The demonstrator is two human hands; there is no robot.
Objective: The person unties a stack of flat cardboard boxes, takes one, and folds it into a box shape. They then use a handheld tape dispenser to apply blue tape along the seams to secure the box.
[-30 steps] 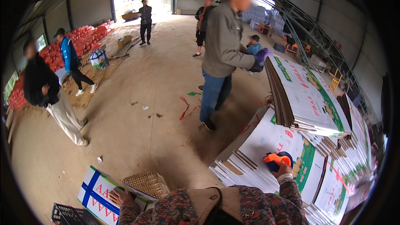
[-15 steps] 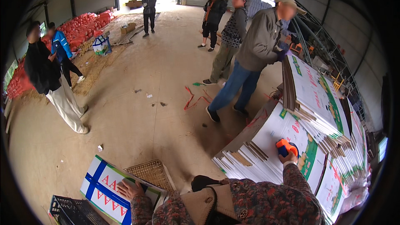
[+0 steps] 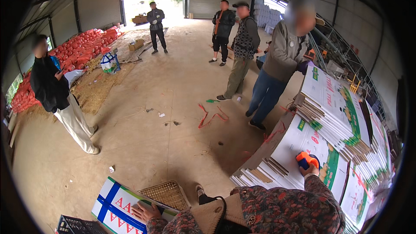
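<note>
My right hand [image 3: 310,169] grips an orange and blue tape dispenser [image 3: 306,160] and holds it on top of a stack of flattened white cartons [image 3: 299,145] at the right. My left hand [image 3: 146,212] lies flat, fingers spread, on a white carton with blue stripes and red marks [image 3: 116,206] at the lower left. Both sleeves are of a dark flowered cloth.
A woven basket [image 3: 166,193] and a dark plastic crate [image 3: 73,225] sit by the striped carton. A taller carton stack [image 3: 338,108] rises at the right. A person in a grey jacket [image 3: 281,60] stands beside it, others further off. Red strapping [image 3: 210,117] lies on the concrete floor; red sacks [image 3: 78,50] are piled far left.
The view has tilted up and turned a little. The person in the grey jacket has stepped closer to the carton stacks. My right hand with the dispenser has stayed on the stack.
</note>
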